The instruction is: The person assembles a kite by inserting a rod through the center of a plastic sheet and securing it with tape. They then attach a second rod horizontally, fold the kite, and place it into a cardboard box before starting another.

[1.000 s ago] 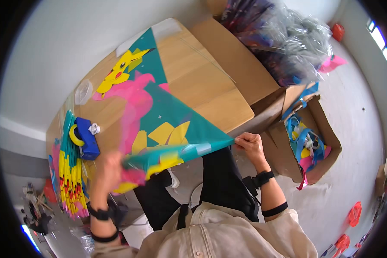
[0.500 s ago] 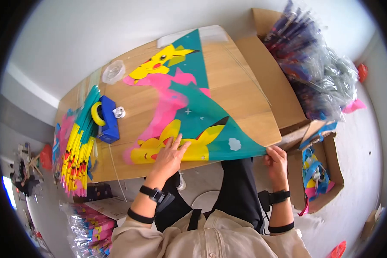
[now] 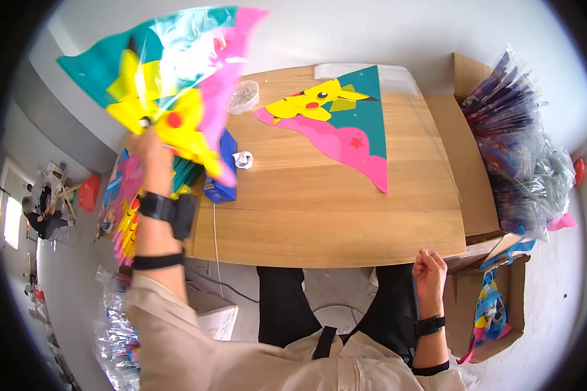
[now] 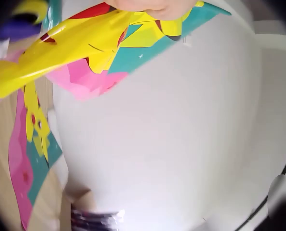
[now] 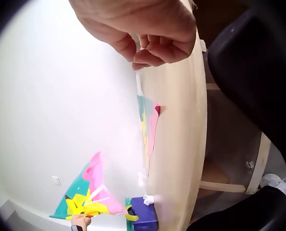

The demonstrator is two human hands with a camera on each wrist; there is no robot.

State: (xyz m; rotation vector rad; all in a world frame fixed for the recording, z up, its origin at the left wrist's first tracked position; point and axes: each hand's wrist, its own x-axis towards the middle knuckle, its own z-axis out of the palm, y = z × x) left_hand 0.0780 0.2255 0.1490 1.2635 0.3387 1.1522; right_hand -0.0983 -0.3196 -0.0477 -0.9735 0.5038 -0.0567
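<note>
My raised left hand (image 3: pixel 153 148) grips a triangular printed kite sheet (image 3: pixel 189 117) at the back left, above the table's left side. The sheet is teal, pink and yellow, with glossy light on it. In the left wrist view, the fingers (image 4: pixel 157 6) bunch the sheet into folds. A second kite sheet (image 3: pixel 326 107) of like print lies flat toward the back of the table (image 3: pixel 306 228). Near the table's front right edge hangs my right hand (image 3: pixel 430 270), its fingers loosely curled and holding nothing, as the right wrist view also shows.
A blue tape dispenser (image 3: pixel 220 189) stands at the table's left beside crumpled white paper (image 3: pixel 243 160). Behind them sits a clear tub (image 3: pixel 244 98). Narrow folded kites (image 3: pixel 127 234) lie at the left edge. Cardboard boxes (image 3: pixel 459 163) with plastic-wrapped bundles (image 3: pixel 515 150) stand at the right.
My left hand has lifted the upper sheet off the table and swung it up to the left. The right hand has let go of its corner. The view has shifted left.
</note>
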